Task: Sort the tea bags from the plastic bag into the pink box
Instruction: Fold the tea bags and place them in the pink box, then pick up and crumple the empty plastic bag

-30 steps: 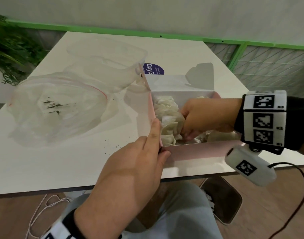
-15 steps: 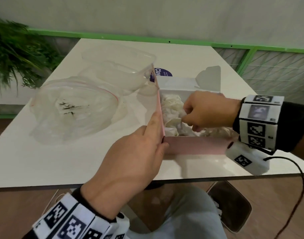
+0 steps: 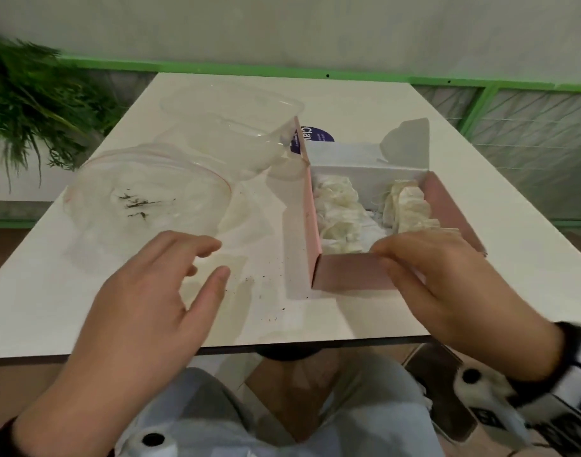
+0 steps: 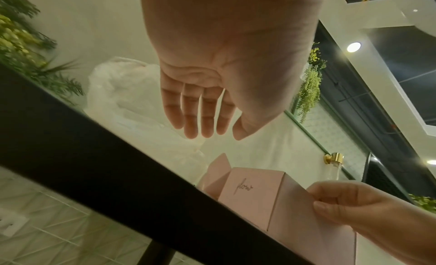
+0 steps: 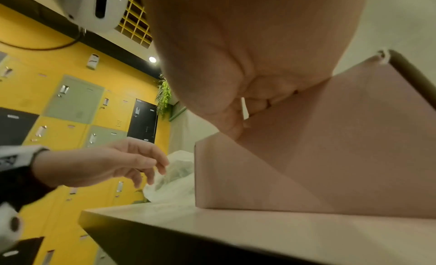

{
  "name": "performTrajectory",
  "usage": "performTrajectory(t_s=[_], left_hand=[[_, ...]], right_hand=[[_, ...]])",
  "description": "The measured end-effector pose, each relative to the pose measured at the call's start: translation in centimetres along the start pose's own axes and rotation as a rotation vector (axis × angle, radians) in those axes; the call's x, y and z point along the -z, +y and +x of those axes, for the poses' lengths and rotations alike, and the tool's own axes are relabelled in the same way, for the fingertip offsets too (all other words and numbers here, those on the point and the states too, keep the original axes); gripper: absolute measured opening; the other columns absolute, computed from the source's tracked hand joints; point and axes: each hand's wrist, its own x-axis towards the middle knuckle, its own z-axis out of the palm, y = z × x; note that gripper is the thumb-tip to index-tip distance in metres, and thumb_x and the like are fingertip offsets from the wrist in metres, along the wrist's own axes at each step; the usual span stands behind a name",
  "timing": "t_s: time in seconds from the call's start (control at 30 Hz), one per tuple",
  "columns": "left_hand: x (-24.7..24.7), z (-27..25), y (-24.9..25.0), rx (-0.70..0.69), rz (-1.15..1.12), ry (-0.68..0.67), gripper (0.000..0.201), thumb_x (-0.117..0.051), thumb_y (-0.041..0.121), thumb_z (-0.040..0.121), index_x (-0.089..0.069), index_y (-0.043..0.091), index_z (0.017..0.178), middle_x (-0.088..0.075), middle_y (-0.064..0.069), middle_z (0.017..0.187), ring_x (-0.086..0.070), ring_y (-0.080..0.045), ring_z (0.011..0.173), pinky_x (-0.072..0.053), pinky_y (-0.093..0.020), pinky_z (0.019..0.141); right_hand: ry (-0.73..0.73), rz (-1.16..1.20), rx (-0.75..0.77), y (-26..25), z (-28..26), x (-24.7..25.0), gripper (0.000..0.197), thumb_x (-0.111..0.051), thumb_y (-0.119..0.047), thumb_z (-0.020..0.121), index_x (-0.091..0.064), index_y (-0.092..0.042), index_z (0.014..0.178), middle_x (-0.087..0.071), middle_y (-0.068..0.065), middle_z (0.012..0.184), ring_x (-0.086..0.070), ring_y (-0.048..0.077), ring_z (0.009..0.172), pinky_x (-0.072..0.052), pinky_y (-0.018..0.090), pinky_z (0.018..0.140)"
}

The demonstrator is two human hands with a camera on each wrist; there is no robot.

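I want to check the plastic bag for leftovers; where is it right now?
In the head view the plastic bag lies on the table's left side, left of the pink box, just beyond the open left hand.

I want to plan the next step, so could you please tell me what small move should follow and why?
Probably the left hand reaches on to the bag to check it: it hovers open, the bag shows only crumbs, tea bags fill the box, and the right hand grips its near wall.
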Motion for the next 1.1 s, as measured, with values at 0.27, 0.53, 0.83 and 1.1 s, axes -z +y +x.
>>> performTrajectory(t_s=[0.27,0.53,0.83,1.1], left_hand=[[1.5,-0.2,-2.4,0.094,0.007,0.180,0.025,-0.059,0.037,0.093,-0.066,0.029,0.115,-0.055,0.017,0.108,-0.057,-0.002,0.092,-0.054,-0.043,0.073],[5.1,2.3,-6.1,0.439,0.040,0.325,0.070,-0.068,0.040,0.092,-0.035,0.019,0.150,-0.037,-0.009,0.149,-0.055,-0.022,0.109,-0.047,-0.043,0.093],[5.0,4.4,-7.9,0.470,-0.058,0.174,0.026,-0.061,0.037,0.096,-0.056,0.014,0.084,-0.061,0.003,0.082,-0.057,-0.024,0.077,-0.041,-0.036,0.062],[7.6,-0.9,-5.3,0.382,-0.707,0.312,0.016,-0.060,0.010,0.096,-0.064,0.012,0.080,-0.077,-0.008,0.086,-0.076,-0.032,0.074,-0.060,-0.059,0.074]], right_hand=[[0.041,-0.075,-0.041,2.2,3.2,-1.4,0.012,-0.051,-0.017,0.093,-0.060,-0.025,0.090,-0.057,-0.012,0.072,-0.054,0.019,0.070,-0.044,0.043,0.071],[0.043,-0.002,-0.105,1.7,2.7,0.6,0.027,-0.060,-0.037,0.089,-0.069,-0.023,0.110,-0.066,-0.004,0.102,-0.056,0.013,0.092,-0.043,0.031,0.080],[0.112,0.589,-0.240,-7.2,2.6,1.4,0.038,-0.048,-0.048,0.093,-0.073,-0.022,0.080,-0.073,0.001,0.085,-0.068,0.018,0.085,-0.055,0.036,0.081],[-0.198,1.079,-0.499,-14.3,5.5,-4.2,0.081,-0.080,-0.061,0.072,-0.035,-0.052,0.138,-0.052,-0.005,0.136,-0.065,0.012,0.111,-0.057,0.044,0.095]])
